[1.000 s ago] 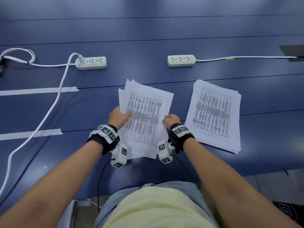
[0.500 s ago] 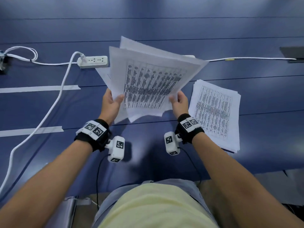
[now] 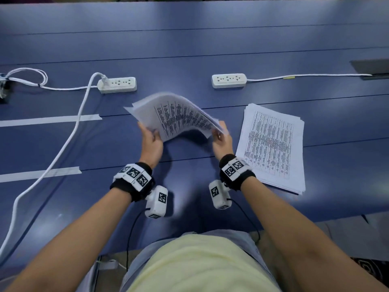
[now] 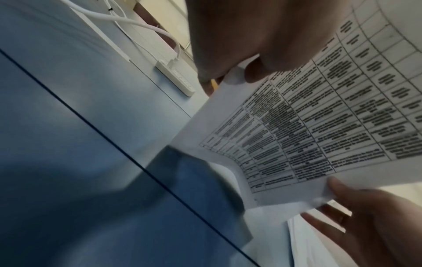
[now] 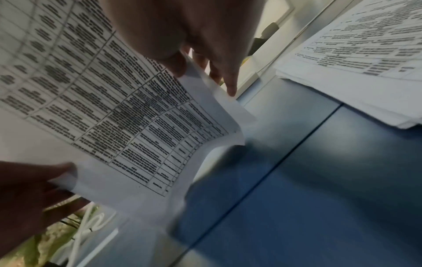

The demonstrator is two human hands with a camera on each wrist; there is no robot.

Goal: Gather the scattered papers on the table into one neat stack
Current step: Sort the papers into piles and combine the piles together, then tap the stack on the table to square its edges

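A sheaf of printed papers (image 3: pixel 174 116) hangs bowed above the blue table (image 3: pixel 189 49), held by both hands at its side edges. My left hand (image 3: pixel 150 137) pinches the left edge, thumb on the printed face (image 4: pixel 255 72). My right hand (image 3: pixel 221 135) pinches the right edge, thumb on top and fingers behind (image 5: pixel 182 66). The sheets (image 4: pixel 319 117) sag in the middle, their lower edge close to the table. A second stack of printed papers (image 3: pixel 271 146) lies flat on the table just right of my right hand, also seen in the right wrist view (image 5: pixel 365 59).
Two white power strips (image 3: pixel 117 84) (image 3: pixel 229 80) lie beyond the papers, with a white cable (image 3: pixel 69 135) trailing down the left side. Two strips of white tape (image 3: pixel 48 120) (image 3: pixel 37 174) mark the table at left. A dark hatch (image 3: pixel 372 68) sits at far right.
The sheaf went from lying on the table to being lifted high, and has now come down lower and tilted flatter, bowed between the hands.
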